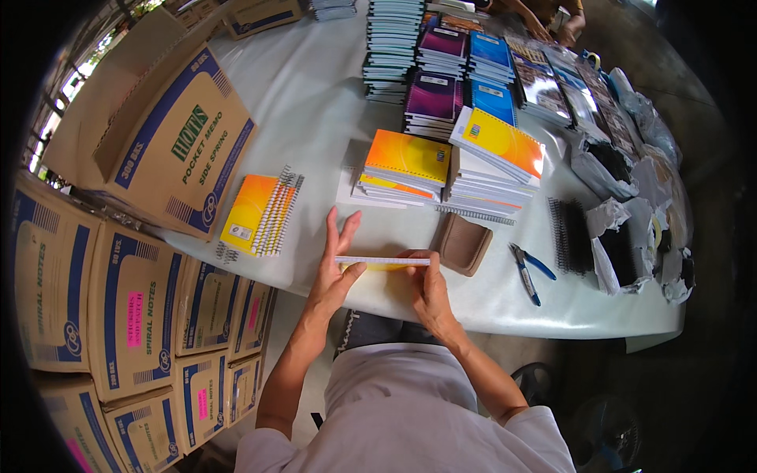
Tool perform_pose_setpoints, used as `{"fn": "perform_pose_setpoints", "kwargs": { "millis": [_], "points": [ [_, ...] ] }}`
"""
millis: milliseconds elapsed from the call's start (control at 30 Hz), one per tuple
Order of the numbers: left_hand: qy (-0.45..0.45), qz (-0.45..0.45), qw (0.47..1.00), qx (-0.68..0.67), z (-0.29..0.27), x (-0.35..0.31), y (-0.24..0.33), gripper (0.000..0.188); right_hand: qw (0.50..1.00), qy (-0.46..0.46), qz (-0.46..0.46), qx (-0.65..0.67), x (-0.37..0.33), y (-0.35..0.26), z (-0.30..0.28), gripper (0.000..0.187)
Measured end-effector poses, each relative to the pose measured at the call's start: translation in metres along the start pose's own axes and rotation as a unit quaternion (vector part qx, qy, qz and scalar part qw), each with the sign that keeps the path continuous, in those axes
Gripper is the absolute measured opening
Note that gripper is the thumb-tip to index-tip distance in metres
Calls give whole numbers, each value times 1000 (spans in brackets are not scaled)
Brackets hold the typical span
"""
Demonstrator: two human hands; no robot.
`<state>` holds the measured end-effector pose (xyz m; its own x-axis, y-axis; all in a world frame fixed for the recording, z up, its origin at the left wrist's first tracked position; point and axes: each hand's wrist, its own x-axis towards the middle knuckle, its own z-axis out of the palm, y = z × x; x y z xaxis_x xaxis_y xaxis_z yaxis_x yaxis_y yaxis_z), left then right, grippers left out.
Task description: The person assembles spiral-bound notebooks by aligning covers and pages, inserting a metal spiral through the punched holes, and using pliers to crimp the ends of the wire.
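Note:
Between my two hands a thin notebook [382,261] is held nearly edge-on above the front of the table, its yellow cover partly showing below the white page edges. My left hand [333,268] grips its left end, thumb pressed near the lower side and two fingers stretched up past it. At the other end, my right hand [428,285] pinches the right corner with the fingers curled. Just right of that hand lies a brown open tray [464,243]. Left of my left hand sits a row of orange and yellow spiral notebooks [256,217].
Stacks of orange-yellow notebooks [406,158] and loose covered pads [493,185] stand ahead. Blue-handled pliers [530,272] and black wire coils [569,236] lie right. Cartons [177,138] crowd the left. Another person's hand [540,30] shows at the far side.

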<state>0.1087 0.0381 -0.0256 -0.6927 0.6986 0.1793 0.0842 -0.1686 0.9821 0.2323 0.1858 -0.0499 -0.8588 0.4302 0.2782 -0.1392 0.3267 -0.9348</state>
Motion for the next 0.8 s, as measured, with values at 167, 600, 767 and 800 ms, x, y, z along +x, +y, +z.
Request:
{"fn": "perform_pose_setpoints", "kwargs": {
  "millis": [167,600,767,800],
  "points": [
    [-37,-91,994,-39,-12,3,8,89,997,23,66,18,4,-1,-1,9],
    [-68,-136,976,-154,-14,10,18,70,980,-3,159,121,15,-18,-19,10],
    [-114,-40,991,-54,-19,7,26,73,994,16,47,100,11,-5,-14,15],
    [-119,-44,992,-11,-24,6,21,74,996,2,35,80,12,-5,-14,14]
  ]
}}
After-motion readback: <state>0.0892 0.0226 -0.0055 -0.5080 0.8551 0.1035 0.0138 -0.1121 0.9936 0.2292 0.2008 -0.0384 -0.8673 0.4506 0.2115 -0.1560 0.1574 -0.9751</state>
